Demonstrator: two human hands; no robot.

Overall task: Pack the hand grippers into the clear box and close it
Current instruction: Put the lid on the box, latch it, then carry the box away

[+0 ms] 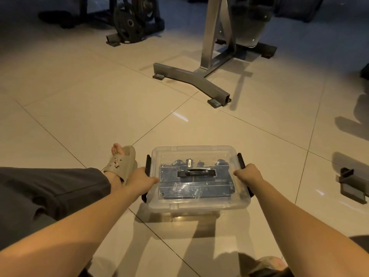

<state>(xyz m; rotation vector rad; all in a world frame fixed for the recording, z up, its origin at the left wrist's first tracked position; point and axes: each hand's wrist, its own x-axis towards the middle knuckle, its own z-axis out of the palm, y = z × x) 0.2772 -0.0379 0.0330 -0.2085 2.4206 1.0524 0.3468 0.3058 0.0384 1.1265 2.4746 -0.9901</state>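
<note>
1. Left hand [140, 177]: fingers curled down over the left latch [148, 162], thumb lying flat on the lid [179, 154]. It grips the latch.
2. Right hand [249, 174]: the same posture mirrored. Its fingers wrap the right latch [241, 159] and its thumb points inward across the lid edge.
3. Whether either latch is snapped home cannot be told.
4. Clear box [199, 204]: on the floor [99, 116] between the two forearms, with the lid seated on top. The black carry handle [196, 173] lies flat at the lid's centre.
5. Hand grippers [199, 162]: inside the box, seen through the lid as dark handles with metal springs. The count is not readable.
6. Left of the box: a foot in a tan sandal [121, 164], touching the left wrist area, and a leg in dark trousers [50, 186].
7. Beyond the box: a grey metal stand [199, 80] on the floor, well apart. A black weight plate [129, 23] is farther back.
</note>
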